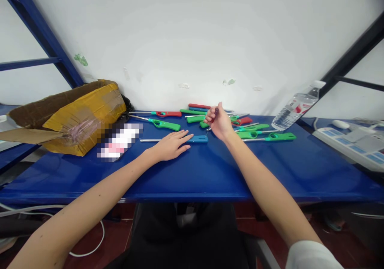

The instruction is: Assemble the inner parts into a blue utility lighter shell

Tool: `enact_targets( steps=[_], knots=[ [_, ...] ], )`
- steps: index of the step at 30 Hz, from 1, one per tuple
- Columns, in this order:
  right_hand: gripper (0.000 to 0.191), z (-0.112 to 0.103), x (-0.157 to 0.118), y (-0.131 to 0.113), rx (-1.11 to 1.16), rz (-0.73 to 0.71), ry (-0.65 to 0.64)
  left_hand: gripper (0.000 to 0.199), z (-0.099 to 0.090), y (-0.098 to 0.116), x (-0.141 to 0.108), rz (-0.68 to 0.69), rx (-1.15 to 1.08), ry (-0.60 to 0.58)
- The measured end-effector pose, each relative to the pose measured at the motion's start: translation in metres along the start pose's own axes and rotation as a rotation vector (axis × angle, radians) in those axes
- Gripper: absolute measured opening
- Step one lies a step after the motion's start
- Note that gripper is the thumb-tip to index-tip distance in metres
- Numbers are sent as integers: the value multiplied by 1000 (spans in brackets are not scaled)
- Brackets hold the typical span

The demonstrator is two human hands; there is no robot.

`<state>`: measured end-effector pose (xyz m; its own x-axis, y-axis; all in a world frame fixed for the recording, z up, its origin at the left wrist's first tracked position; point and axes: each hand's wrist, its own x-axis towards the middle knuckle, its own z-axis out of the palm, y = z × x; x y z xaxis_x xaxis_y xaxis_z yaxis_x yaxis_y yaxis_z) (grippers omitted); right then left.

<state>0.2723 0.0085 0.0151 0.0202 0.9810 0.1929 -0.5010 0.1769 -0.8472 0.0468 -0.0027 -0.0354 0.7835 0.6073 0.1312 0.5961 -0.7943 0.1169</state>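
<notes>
A blue long-necked lighter (198, 139) lies crosswise on the blue table, its metal tube pointing left. My left hand (171, 146) rests over its middle, palm down with the fingers stretched out. Just past the handle's right end is my right hand (221, 125), raised a little, with its fingers curled in. A thin bit of metal shows between that hand and the handle end; whatever the fingers hold is too small to name. Behind and right of this hand lie several green lighters (280, 136) and a red lighter (246, 121).
At the left stands an open cardboard box (85, 119) with yellow tape. Near it lie a red-handled lighter (171, 114) and a green-handled lighter (168, 125), beside a blurred-out item (120, 141). A water bottle (295, 109) leans at the right, near a white power strip (351, 145).
</notes>
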Motion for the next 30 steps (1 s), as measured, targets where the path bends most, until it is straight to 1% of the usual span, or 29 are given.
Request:
enact_targets(
  steps=[3,7,9,12,15,18,21,23,26,28,30],
  knots=[
    [47,0,-2,-1,28,18,-27,56,0,1,0,-2,12,-4],
    [28,-2,-3,-3,75,32,-73,56,0,1,0,-7,12,-1],
    [25,-3,-2,-2,49,33,-77,55,1,1,-1,-5,3,8],
    [36,-5,2,2,-25,-1,-65,55,1,0,-1,-1,-10,17],
    [44,-7,4,4,-19,0,-67,55,0,0,-1,-1,-13,17],
    [42,-8,2,3,41,20,-93,56,0,1,-1,-4,-14,13],
    [33,-7,1,2,53,29,-93,56,0,1,-1,-5,-15,16],
    [32,-6,1,2,26,32,-77,56,1,0,-1,-6,-17,17],
    [42,-4,3,1,-13,38,-31,56,2,0,-1,-5,-25,22],
    [47,-5,4,-3,-5,-2,18,56,2,0,-1,-5,-31,26],
    [51,-8,5,-8,15,-78,53,57,2,0,-1,-4,-33,27]
  ],
)
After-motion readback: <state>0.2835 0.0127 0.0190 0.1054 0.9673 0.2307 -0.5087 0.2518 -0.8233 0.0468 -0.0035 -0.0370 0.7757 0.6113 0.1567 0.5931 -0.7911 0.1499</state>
